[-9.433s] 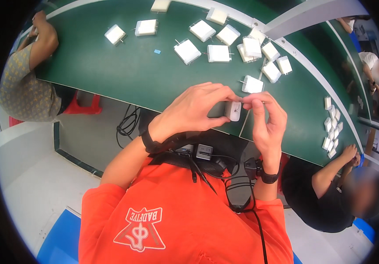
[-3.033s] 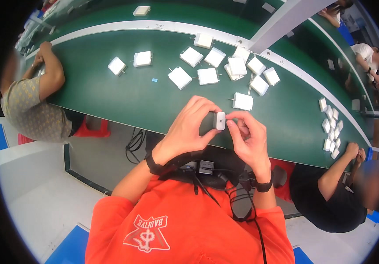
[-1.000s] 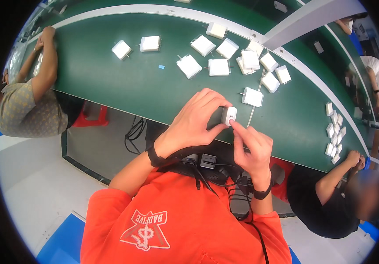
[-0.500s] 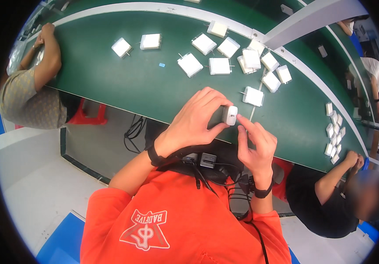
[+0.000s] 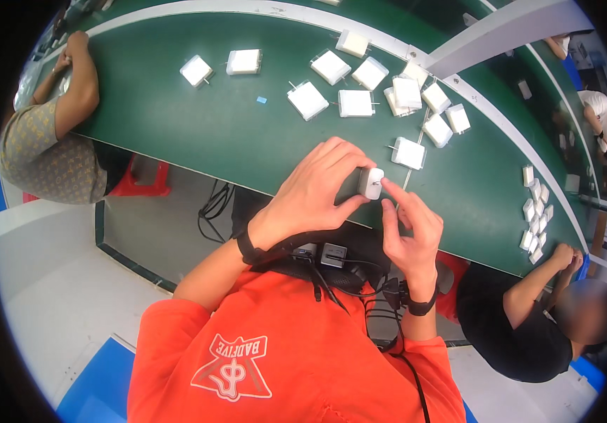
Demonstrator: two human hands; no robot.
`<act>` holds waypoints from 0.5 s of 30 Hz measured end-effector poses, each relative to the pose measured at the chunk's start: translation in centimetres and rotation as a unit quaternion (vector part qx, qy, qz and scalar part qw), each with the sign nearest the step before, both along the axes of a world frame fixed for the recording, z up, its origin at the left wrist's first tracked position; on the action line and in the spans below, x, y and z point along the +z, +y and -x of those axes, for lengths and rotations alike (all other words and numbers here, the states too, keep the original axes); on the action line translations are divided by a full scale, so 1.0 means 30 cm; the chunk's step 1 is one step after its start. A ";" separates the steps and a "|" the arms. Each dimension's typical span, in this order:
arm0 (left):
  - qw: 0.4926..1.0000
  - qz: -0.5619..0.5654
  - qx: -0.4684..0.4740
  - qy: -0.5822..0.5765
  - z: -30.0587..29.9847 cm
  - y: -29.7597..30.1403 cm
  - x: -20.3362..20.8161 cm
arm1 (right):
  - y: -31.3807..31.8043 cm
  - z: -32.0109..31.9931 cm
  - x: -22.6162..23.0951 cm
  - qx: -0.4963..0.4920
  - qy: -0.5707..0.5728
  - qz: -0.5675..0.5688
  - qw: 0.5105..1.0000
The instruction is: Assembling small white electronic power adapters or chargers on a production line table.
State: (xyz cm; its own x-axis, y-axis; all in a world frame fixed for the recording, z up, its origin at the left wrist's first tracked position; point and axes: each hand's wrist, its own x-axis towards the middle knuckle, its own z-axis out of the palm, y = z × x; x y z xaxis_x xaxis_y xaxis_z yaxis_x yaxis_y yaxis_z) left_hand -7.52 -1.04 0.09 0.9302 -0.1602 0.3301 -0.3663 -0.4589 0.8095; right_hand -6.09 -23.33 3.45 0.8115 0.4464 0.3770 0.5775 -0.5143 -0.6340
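My left hand (image 5: 317, 189) grips a small white power adapter (image 5: 372, 184) between fingers and thumb, above the near edge of the green table. Its narrow end, with a small dark slot in it, is turned toward my right hand. The index fingertip of my right hand (image 5: 415, 233) is at the edge of that end; I cannot tell whether it presses on it. The thumb is apart from the index finger, and the other fingers are curled. Just beyond the hands, another white adapter (image 5: 408, 153) with a thin metal pin sticking out lies on the table.
On the green table (image 5: 176, 134) lie several more white adapters (image 5: 356, 103), some overlapping, and a small blue piece (image 5: 262, 100). A second group of adapters (image 5: 534, 218) is at the right, near a co-worker's hands (image 5: 566, 257). Another co-worker's arm (image 5: 78, 88) rests at the left. A white post (image 5: 508, 35) rises at the far right.
The adapter in my left hand has tilted slightly, and my right index fingertip has risen a little along its end. The head view has shifted slightly.
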 end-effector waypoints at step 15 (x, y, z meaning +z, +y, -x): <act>1.000 0.007 -0.004 -0.012 0.001 -0.001 -0.003 | -0.013 0.012 -0.001 0.000 -0.002 0.006 1.000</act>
